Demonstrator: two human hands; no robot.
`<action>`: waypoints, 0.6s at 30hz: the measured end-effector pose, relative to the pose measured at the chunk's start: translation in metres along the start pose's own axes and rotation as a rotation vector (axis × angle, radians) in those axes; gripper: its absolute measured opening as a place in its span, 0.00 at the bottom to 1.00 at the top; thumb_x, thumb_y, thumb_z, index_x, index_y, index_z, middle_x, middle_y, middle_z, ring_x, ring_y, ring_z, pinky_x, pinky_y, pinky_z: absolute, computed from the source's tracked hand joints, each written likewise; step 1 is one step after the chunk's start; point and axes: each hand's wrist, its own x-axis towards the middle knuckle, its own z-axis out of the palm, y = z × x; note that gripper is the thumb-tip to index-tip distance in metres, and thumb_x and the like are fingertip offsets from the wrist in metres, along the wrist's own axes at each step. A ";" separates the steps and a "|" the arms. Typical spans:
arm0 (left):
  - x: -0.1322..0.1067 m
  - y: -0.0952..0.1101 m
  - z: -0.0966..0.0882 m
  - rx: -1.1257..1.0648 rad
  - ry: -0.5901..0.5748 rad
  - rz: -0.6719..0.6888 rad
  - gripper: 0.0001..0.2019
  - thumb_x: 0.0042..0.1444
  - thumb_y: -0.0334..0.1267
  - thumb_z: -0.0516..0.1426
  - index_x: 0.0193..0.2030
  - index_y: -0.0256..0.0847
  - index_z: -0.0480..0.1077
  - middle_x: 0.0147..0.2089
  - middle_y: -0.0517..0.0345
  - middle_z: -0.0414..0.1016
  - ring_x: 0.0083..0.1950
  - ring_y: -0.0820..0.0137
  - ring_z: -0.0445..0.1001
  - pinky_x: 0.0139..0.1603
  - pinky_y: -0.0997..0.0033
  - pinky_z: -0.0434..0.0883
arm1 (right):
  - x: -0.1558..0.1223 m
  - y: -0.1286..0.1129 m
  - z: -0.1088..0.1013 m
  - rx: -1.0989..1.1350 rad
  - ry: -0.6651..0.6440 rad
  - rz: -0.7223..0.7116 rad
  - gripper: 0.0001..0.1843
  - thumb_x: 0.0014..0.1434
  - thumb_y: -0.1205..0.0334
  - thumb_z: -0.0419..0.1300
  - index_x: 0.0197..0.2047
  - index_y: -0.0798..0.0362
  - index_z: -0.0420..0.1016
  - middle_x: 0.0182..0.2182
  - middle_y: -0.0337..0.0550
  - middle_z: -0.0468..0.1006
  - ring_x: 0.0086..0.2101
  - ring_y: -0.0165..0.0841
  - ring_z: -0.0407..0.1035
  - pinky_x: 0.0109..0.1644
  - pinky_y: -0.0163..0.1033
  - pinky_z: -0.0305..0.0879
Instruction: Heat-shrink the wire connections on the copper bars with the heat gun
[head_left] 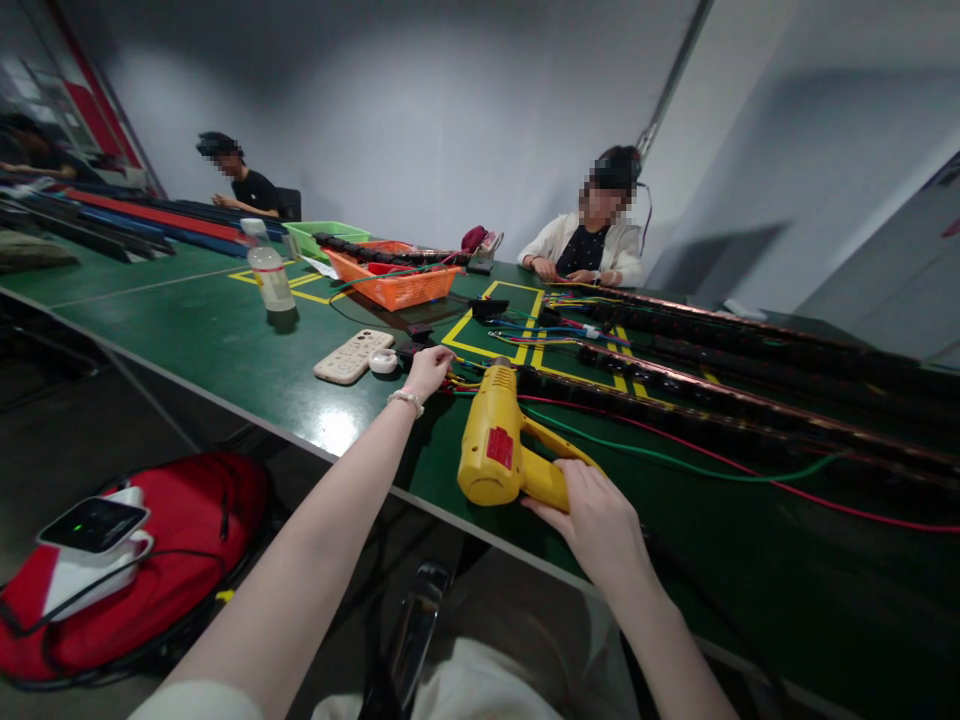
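Left hand (430,371) reaches forward; right hand (600,515) grips heat gun (484,425).

A pale grey-blue wall (450,120) fills the back, lit unevenly, with a dark strip (679,65) slanting down near its right end. Beyond that, a lighter wall section (750,130) bears a broad shadow (735,255). The green tabletop (187,330) — marked with yellow lines (480,350) — catches a white glare (337,430) near its edge. At left, a dark chair (290,205), a red panel (94,120) and dim floor (45,440).
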 end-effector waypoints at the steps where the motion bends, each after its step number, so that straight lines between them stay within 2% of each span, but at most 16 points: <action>1: 0.000 0.000 0.000 0.000 0.003 0.008 0.12 0.55 0.31 0.51 0.39 0.32 0.76 0.31 0.52 0.78 0.29 0.73 0.71 0.32 0.77 0.67 | 0.000 0.000 -0.001 0.012 -0.003 0.007 0.24 0.55 0.42 0.58 0.42 0.55 0.65 0.34 0.45 0.73 0.36 0.37 0.70 0.38 0.40 0.64; 5: 0.000 -0.003 0.003 0.010 0.004 0.032 0.13 0.55 0.31 0.51 0.40 0.33 0.76 0.34 0.52 0.78 0.32 0.72 0.73 0.36 0.75 0.68 | 0.002 -0.003 -0.008 0.081 -0.038 0.029 0.21 0.59 0.45 0.55 0.42 0.55 0.66 0.35 0.45 0.74 0.37 0.37 0.70 0.41 0.41 0.65; 8: 0.000 -0.005 0.004 0.035 0.001 0.033 0.13 0.54 0.31 0.50 0.39 0.35 0.75 0.34 0.53 0.78 0.34 0.71 0.73 0.37 0.75 0.68 | 0.007 -0.002 -0.019 0.179 -0.134 0.060 0.17 0.64 0.50 0.47 0.43 0.54 0.67 0.38 0.45 0.74 0.39 0.36 0.70 0.43 0.41 0.65; 11: 0.000 -0.007 0.006 0.061 -0.009 0.043 0.12 0.54 0.33 0.50 0.37 0.36 0.75 0.34 0.54 0.77 0.35 0.70 0.72 0.38 0.74 0.68 | 0.019 0.002 -0.025 0.306 -0.202 0.158 0.18 0.66 0.52 0.41 0.40 0.51 0.68 0.39 0.42 0.73 0.38 0.32 0.69 0.41 0.37 0.64; 13: -0.001 -0.008 0.006 0.055 -0.021 0.059 0.11 0.54 0.35 0.51 0.35 0.37 0.74 0.34 0.54 0.77 0.35 0.70 0.72 0.38 0.74 0.67 | 0.033 0.007 -0.023 0.326 -0.174 0.216 0.16 0.66 0.53 0.42 0.39 0.51 0.68 0.40 0.42 0.72 0.39 0.31 0.68 0.42 0.37 0.63; 15: -0.001 -0.008 0.005 0.030 -0.024 0.076 0.10 0.55 0.36 0.51 0.35 0.37 0.73 0.34 0.55 0.77 0.36 0.70 0.72 0.38 0.74 0.67 | 0.049 0.012 -0.016 0.294 -0.166 0.222 0.13 0.64 0.55 0.47 0.42 0.52 0.68 0.42 0.45 0.73 0.43 0.35 0.67 0.45 0.40 0.62; 18: -0.001 -0.008 0.004 -0.016 -0.012 0.087 0.10 0.55 0.36 0.51 0.35 0.37 0.73 0.34 0.55 0.77 0.36 0.70 0.72 0.39 0.74 0.68 | 0.073 0.020 -0.001 0.308 -0.274 0.142 0.11 0.62 0.56 0.51 0.43 0.52 0.70 0.41 0.45 0.74 0.42 0.37 0.67 0.44 0.40 0.61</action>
